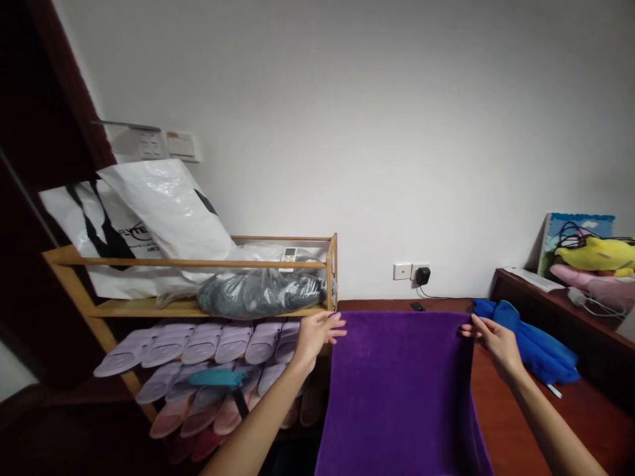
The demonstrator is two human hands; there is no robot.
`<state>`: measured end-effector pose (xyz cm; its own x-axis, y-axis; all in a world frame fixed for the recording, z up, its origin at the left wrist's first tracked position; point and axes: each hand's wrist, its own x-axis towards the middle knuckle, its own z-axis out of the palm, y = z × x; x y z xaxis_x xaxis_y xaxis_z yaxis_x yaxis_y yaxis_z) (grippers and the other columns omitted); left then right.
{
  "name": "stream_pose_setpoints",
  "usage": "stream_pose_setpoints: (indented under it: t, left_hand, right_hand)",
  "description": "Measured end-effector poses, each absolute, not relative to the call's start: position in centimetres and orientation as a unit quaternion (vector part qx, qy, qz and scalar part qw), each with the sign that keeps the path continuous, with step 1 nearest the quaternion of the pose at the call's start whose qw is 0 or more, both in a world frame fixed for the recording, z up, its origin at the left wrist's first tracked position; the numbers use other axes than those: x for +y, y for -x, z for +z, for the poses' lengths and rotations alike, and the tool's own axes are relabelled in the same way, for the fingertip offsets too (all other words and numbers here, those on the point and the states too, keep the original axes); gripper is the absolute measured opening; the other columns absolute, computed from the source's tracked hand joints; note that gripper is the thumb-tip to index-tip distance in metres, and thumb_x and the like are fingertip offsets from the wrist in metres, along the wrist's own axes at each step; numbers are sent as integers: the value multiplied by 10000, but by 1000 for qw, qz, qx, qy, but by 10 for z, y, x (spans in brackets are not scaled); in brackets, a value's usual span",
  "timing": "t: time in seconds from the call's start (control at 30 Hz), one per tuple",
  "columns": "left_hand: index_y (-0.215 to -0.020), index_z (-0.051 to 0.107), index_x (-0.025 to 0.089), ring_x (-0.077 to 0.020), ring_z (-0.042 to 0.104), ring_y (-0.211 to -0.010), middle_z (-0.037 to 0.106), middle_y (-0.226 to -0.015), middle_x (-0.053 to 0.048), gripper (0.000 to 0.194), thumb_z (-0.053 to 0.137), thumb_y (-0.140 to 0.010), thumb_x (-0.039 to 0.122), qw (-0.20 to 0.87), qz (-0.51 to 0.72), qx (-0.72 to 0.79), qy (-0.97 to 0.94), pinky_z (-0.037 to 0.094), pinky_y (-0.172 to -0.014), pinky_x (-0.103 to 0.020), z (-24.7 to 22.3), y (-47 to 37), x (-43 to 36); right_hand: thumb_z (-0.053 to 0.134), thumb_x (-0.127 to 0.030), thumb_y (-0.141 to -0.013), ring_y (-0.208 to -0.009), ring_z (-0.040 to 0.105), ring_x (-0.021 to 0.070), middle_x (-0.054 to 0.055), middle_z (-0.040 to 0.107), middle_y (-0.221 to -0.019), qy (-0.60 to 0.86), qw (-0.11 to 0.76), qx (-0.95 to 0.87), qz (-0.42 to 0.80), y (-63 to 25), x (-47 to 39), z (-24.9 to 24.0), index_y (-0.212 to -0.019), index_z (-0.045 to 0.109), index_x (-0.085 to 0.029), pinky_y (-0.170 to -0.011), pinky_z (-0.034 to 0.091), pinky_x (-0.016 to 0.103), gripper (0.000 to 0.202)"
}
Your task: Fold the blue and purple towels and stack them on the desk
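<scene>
Here, the left hand [313, 336] and the right hand [492, 340] hold up a big, soft purple cloth [399, 390] by its two top corners. The left fingers pinch one corner between thumb and pointer, with the other fingers a bit spread. The right fingers pinch the other corner the same way. The cloth hangs down between them, in front of a shiny red-brown wooden table [516, 403].

Just past the right fingers, a crumpled bright blue cloth [543, 347] lies on the table. Beyond the top edge, between the fingers, is a small flat black thing [417, 307], maybe a phone, but it is too small to tell. Left of the left fingers stands a light brown wooden rack [74, 256], with pale purple plastic slippers [233, 342] in rows and big white bags [166, 208] on top.
</scene>
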<state>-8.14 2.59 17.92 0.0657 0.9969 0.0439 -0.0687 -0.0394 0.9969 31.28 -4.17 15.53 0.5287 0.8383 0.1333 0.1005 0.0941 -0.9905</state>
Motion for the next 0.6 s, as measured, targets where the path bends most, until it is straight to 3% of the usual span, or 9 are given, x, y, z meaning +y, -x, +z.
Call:
stream_pose_setpoints:
  t: [0.27, 0.43, 0.6]
  left_hand:
    - [-981, 563, 122, -256, 671, -943, 695, -1034, -181, 288, 629, -802, 337, 490, 511, 477, -520, 568, -671, -317, 131, 53, 66]
    - [-981, 600, 160, -229, 627, -1043, 704, -1038, -133, 191, 608, -791, 158, 400, 488, 535, -562, 459, -932, -375, 92, 35, 92]
    - [-1090, 587, 137, -210, 609, -1074, 685, -1083, -140, 276, 530, -820, 118, 339, 427, 589, -597, 401, -983, -345, 59, 29, 115]
  right_hand:
    - [672, -595, -586, -721, 690, 253, 124, 723, -727, 640, 593, -389, 296, -327, 17, 107, -777, 666, -122, -581, 530, 287, 510]
    - [645, -602, -603, -800, 690, 258, 128, 730, -803, 655, 562, -407, 301, -327, 46, 63, -871, 661, -119, -692, 553, 322, 553]
    - [539, -622, -677, -845, 685, 248, 132, 730, -855, 685, 515, -432, 281, -322, 62, 26, -915, 661, -118, -738, 554, 335, 570]
